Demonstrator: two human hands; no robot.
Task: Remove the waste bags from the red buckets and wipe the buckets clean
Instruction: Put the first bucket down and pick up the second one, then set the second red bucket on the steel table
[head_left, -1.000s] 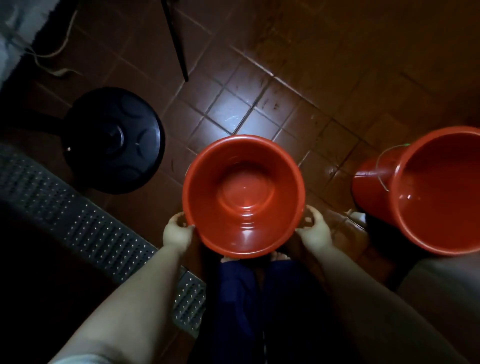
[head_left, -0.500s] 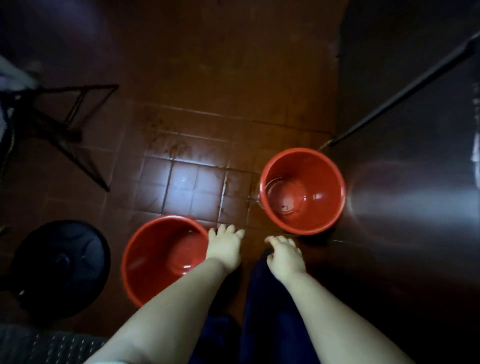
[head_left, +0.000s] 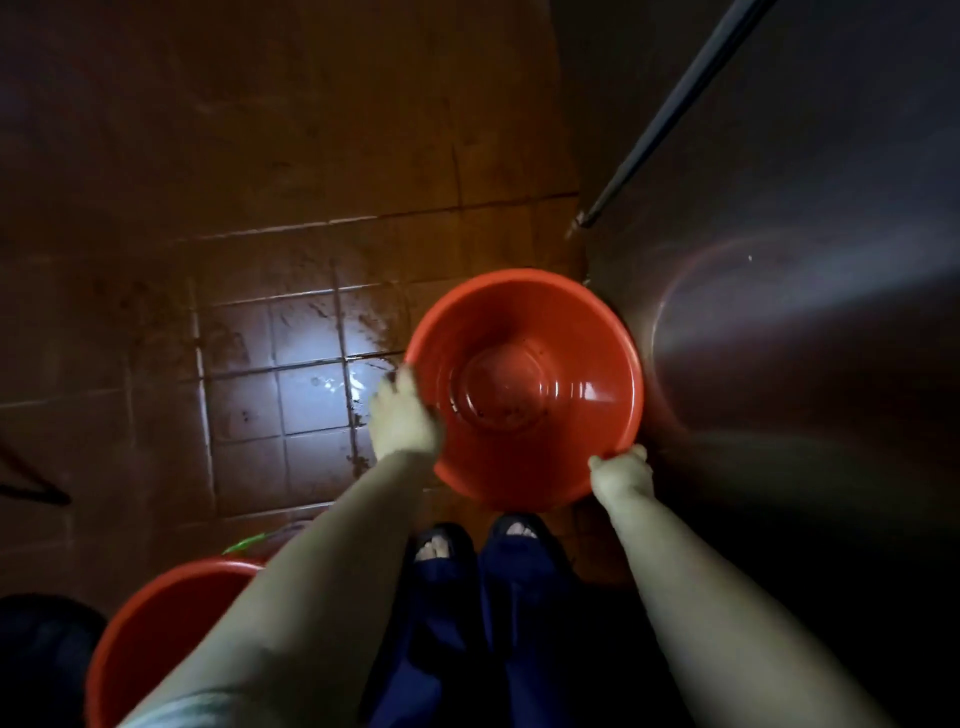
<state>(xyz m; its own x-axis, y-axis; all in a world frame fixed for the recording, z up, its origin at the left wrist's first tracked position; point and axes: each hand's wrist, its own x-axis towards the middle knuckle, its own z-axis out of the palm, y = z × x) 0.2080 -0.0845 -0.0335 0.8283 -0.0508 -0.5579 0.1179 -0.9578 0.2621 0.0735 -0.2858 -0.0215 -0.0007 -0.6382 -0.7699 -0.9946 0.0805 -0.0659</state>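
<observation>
Head camera looked straight down on a person standing over a red bucket (head_left: 524, 384), its open mouth facing up, just beside the dark wall (head_left: 779, 364) on the right. Both arms were stretched out to it, the hands apart on opposite sides of the rim. The right hand (head_left: 621, 475) had its fingers curled round the near right edge and gripped it. The left hand (head_left: 402, 415) lay against the left edge, but it was smeared with blur, and I could not tell whether it clasped the rim or only rested there. Dark specks lay along the base inside the bucket. Whether it stood on the tiled floor (head_left: 311, 260) or hung a little above it was unclear. The tiles to the left shone wet under a patch of glare. A second red bucket (head_left: 156, 623) sat at the lower left, partly hidden behind the left forearm. A thin pole (head_left: 675, 109) leaned along the wall. Below the held bucket showed toes in dark sandals (head_left: 441, 545) and blue trousers (head_left: 498, 649).
</observation>
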